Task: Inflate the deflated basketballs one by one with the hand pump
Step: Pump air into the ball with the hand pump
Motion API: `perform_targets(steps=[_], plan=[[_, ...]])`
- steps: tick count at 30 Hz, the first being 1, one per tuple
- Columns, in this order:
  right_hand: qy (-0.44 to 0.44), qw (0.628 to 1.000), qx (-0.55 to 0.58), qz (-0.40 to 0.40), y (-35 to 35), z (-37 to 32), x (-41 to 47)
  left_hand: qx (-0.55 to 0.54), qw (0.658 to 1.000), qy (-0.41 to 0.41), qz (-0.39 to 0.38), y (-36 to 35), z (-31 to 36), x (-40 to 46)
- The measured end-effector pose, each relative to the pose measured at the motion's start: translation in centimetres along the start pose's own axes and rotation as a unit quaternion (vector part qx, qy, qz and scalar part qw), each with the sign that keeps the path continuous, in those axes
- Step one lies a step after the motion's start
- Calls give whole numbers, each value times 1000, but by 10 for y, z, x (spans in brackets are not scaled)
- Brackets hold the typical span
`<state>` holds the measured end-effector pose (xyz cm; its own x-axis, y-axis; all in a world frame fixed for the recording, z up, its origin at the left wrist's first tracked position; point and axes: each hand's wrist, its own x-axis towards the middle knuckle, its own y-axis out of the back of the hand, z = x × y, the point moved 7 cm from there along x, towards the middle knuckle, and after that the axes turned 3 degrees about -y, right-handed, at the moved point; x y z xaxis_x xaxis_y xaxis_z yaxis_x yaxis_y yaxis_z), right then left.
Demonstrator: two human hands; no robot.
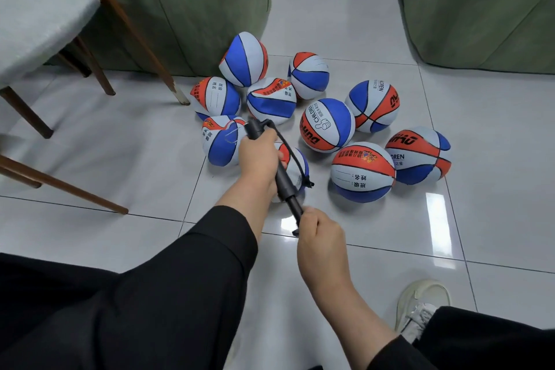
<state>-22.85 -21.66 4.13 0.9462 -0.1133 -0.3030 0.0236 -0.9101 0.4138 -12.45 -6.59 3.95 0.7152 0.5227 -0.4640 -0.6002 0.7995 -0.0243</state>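
Left hand (258,156) wraps the black pump (280,173) barrel, right hand (319,233) clenches its handle, basketballs (327,125) just beyond the pump.

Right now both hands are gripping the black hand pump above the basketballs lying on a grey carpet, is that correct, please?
Not quite: the basketballs lie on glossy white floor tiles, not carpet, as the head view shows. The left hand and right hand do grip the black hand pump.

Round orange, white and blue basketball (327,125): "CHILDREN" beside a thumbs-up sign. Creased basketball, far right (418,155): "OREN". Chinese print elsewhere, unread.
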Motion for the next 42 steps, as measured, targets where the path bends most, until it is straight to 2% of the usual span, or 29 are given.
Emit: perform_targets(steps=[7,15,22,28,34,42], plan=[[19,1000,-10,-10,-2,2,-5,-8,999,32,20,18,1,17],[-8,1000,-10,27,2,1,12,-1,1000,1,1,-9,-13,-15],[14,1000,-17,6,-3,1,7,-10,1000,-4,-8,-3,-3,-7],[27,999,-29,-20,-8,14,-11,1,1000,7,22,21,11,23],[23,1000,-15,12,-2,4,3,-28,999,30,11,11,-9,6],[22,999,-23,1,-3,-5,14,-41,999,30,-3,2,-22,-7]])
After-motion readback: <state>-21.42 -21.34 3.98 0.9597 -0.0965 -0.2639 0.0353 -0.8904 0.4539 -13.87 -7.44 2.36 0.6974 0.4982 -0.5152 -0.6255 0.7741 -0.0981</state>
